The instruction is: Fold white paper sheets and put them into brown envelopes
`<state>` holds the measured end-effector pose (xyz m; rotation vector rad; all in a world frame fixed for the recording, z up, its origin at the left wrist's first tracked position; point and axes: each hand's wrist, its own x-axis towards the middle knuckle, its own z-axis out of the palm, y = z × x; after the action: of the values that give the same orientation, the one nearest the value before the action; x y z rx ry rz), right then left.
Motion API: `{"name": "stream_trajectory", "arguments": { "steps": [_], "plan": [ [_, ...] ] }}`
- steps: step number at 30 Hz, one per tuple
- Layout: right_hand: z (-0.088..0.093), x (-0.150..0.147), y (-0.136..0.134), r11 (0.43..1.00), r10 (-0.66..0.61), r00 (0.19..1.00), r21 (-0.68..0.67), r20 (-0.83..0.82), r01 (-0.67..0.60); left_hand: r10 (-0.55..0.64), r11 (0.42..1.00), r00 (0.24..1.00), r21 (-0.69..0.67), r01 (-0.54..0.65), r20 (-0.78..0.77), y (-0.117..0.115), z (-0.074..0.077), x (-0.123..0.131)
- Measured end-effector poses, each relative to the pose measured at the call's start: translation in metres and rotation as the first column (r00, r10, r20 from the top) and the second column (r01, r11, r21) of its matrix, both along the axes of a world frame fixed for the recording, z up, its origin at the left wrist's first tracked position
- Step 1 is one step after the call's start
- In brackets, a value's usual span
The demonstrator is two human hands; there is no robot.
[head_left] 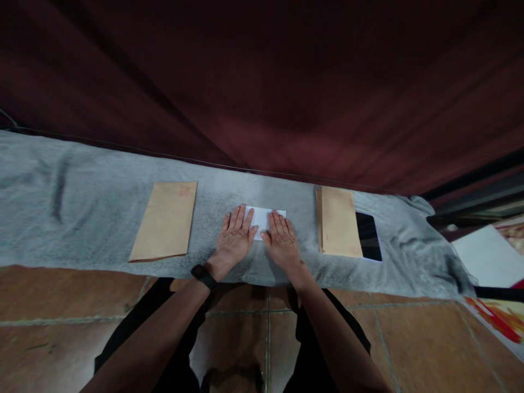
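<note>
A small white sheet of paper (pixel 262 216) lies on the grey cloth in front of me. My left hand (pixel 236 233) rests flat over its left end, fingers stretched out. Over the right end lies my right hand (pixel 281 239), also flat with its fingers extended. The paper's middle shows between my two thumbs; its ends are partly hidden under the hands. To the left is a brown paper envelope (pixel 167 221) with a faint red mark at its upper right. On the right lies a stack of brown envelopes (pixel 339 222).
A dark-screened tablet (pixel 369 236) sticks out from beside the right envelope stack. The grey cloth (pixel 94 202) covers a long narrow surface. Behind it hangs a dark red curtain (pixel 262 93). White and coloured sheets (pixel 487 256) are at the far right, above a tiled floor (pixel 413 333).
</note>
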<state>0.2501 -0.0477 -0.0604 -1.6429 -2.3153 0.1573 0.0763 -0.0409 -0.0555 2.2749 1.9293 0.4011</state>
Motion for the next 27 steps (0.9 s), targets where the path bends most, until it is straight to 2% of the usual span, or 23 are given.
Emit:
{"name": "stream_trajectory", "arguments": {
  "steps": [4,10,13,16,19,22,24,27],
  "plan": [
    [-0.001,0.011,-0.002,0.999,-0.039,0.999,0.025,0.021,0.039,0.054,0.998,0.999,0.026,-0.054,0.003,-0.004,0.005,-0.003],
    [0.002,0.021,-0.006,0.998,-0.062,0.997,0.021,0.037,0.061,0.057,0.998,0.998,-0.007,-0.057,0.01,-0.008,0.025,-0.005],
    [0.006,0.021,-0.007,1.0,-0.028,0.998,0.011,0.064,0.027,0.056,0.998,0.995,-0.02,-0.055,0.087,-0.007,0.033,-0.003],
    [0.01,0.018,-0.008,1.0,0.008,0.997,-0.015,0.082,-0.006,0.146,0.989,0.96,-0.067,-0.134,0.239,-0.001,0.035,-0.003],
    [0.013,0.016,-0.007,0.999,0.025,0.996,-0.049,0.091,-0.02,0.265,0.963,0.874,-0.164,-0.216,0.406,0.007,0.033,-0.006],
    [0.015,0.016,-0.007,0.998,0.039,0.995,-0.058,0.091,-0.034,0.306,0.951,0.772,-0.212,-0.225,0.557,0.014,0.027,-0.01],
    [0.017,0.015,-0.008,0.998,0.051,0.995,-0.048,0.09,-0.047,0.33,0.944,0.68,-0.255,-0.212,0.655,0.017,0.022,-0.011],
    [0.021,0.012,-0.01,0.997,0.071,0.994,-0.04,0.079,-0.068,0.364,0.93,0.487,-0.336,-0.149,0.794,0.017,0.022,-0.008]
  ]
}}
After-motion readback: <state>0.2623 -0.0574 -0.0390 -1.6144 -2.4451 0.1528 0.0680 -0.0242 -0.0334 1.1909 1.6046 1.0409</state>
